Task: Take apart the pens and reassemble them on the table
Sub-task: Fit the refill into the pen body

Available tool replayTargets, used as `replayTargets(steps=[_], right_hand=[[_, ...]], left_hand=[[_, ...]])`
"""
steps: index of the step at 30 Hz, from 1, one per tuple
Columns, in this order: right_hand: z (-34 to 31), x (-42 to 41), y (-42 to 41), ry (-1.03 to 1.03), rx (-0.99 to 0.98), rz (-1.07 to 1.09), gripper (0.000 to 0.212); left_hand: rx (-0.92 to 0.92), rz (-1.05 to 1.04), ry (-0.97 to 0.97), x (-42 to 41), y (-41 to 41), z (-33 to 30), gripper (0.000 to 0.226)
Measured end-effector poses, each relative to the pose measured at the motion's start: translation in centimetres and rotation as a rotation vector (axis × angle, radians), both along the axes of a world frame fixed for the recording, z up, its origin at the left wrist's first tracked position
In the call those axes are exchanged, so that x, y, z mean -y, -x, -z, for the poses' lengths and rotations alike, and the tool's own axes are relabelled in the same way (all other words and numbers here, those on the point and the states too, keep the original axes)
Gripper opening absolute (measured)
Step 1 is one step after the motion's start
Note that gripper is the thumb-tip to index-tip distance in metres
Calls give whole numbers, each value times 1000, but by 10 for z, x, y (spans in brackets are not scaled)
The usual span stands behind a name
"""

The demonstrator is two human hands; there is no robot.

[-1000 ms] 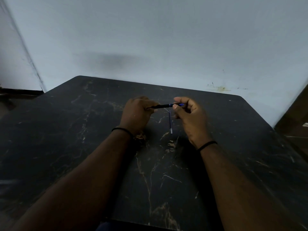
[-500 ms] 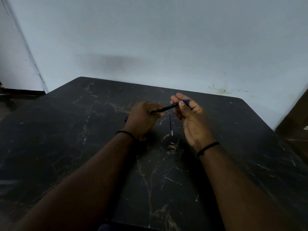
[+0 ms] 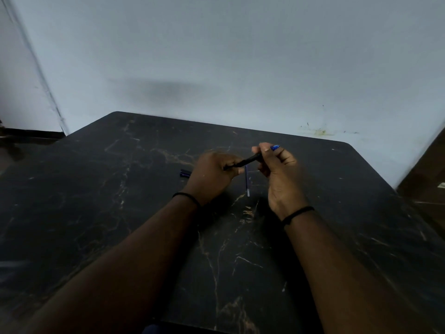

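A dark pen barrel (image 3: 245,161) with a blue end (image 3: 274,147) is held above the black marble table (image 3: 120,213), tilted up to the right. My left hand (image 3: 212,175) grips its lower left end. My right hand (image 3: 277,169) pinches its upper end between thumb and fingers. A thin blue refill (image 3: 247,180) lies on the table between my hands, pointing toward me. A small dark blue pen part (image 3: 185,173) lies on the table just left of my left hand.
The table's far edge meets a pale wall (image 3: 228,56). A dark wooden piece of furniture (image 3: 426,182) stands past the right edge. Floor shows beyond the left edge.
The pen has tilted, its right end rising. My right hand opened briefly, then closed again on the upper end. My left hand dropped slightly, uncovering the small blue part.
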State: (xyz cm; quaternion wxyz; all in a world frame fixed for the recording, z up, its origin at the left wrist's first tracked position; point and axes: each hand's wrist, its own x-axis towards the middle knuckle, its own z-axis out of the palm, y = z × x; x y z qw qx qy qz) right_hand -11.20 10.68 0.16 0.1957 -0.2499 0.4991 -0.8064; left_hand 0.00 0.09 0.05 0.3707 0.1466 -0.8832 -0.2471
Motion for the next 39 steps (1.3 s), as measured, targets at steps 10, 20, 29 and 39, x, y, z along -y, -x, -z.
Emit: replayTargets(steps=[10, 20, 29, 39], right_hand=[[-1, -1, 1, 20, -27, -108, 21], [-4, -1, -3, -26, -28, -77, 15], [-3, 0, -3, -18, 8, 69, 13], [-3, 0, -3, 13, 17, 115, 14]], left_hand=[[-10, -18, -33, 3, 0, 2, 13], [-28, -20, -23, 1, 2, 2, 11], [-20, -3, -34, -1, 4, 3, 12], [-6, -16, -35, 1, 5, 5, 10]])
